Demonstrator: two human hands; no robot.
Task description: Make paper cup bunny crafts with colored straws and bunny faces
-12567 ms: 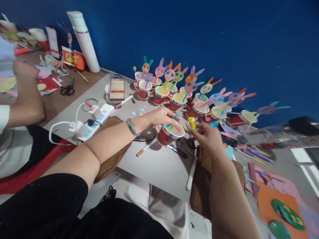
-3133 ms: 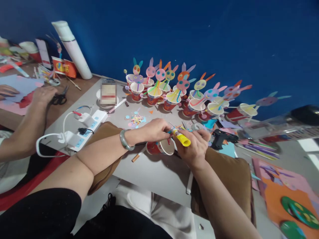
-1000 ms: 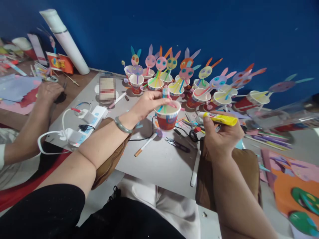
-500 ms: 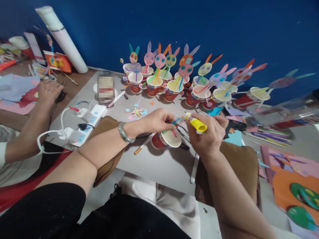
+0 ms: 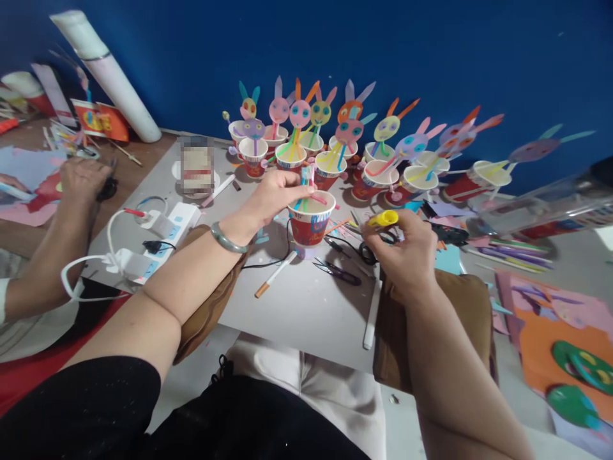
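Note:
Pinched in my left hand (image 5: 282,195) are blue and pink strips (image 5: 308,176) that stick up from a red paper cup (image 5: 310,229). The cup is upright in the middle of the desk, with a small purple piece (image 5: 305,253) under it. To its right, my right hand (image 5: 405,249) is closed around a yellow tube (image 5: 384,218), whose far end is hidden. Black-handled scissors (image 5: 368,250) lie partly behind that hand. In front of the cup rest small dark snips (image 5: 339,271) and a white pen with a brown tip (image 5: 275,275).
Several rabbit-faced cups (image 5: 385,128) line the blue wall. A white power strip (image 5: 175,236) with cables is at left. Brown cushions (image 5: 462,319) lie under my forearms. Coloured paper (image 5: 546,338) is at right; a co-worker's hand (image 5: 86,182) is at far left.
The cup has gone from tilted to upright and farther from me. My left hand has moved up and left with the strips. The yellow tube has come away from them.

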